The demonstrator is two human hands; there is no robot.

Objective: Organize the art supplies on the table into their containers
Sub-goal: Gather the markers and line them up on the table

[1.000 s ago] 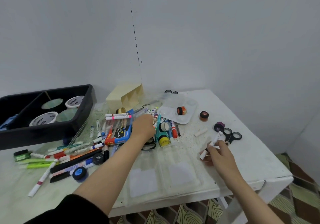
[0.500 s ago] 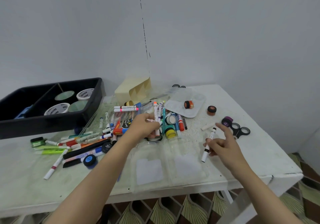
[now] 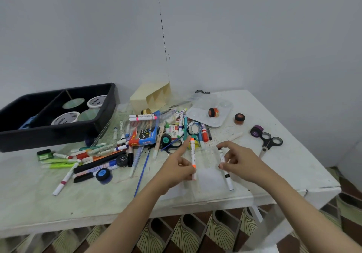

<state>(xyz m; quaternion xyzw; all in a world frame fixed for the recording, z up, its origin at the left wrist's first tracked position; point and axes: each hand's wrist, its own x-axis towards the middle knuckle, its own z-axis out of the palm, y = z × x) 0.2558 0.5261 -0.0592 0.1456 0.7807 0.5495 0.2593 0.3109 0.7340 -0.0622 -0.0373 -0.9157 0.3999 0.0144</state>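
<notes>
My left hand (image 3: pixel 177 166) pinches a white marker with orange ends (image 3: pixel 193 157), index finger stretched out. My right hand (image 3: pixel 240 159) pinches a white marker with black bands (image 3: pixel 225 167) beside it. Both hands hover over a clear plastic case (image 3: pixel 207 176) lying at the table's front edge. Behind them lies a heap of markers, brushes and small paint pots (image 3: pixel 156 135), with a blue and red watercolour box (image 3: pixel 144 136) in it. A black bin (image 3: pixel 49 133) holding round tubs stands at the back left.
Black-handled scissors (image 3: pixel 269 142) and a purple-lidded pot (image 3: pixel 256 130) lie at the right. A clear palette (image 3: pixel 210 113) carries an orange pot; another orange pot (image 3: pixel 239 118) sits beside it. A cream holder (image 3: pixel 150 99) stands at the wall. The white table (image 3: pixel 293 166) ends close on the right.
My left hand left the heap with an orange-tipped marker and came toward me. My right hand, still holding its black-banded marker, drew in beside it over the clear case.
</notes>
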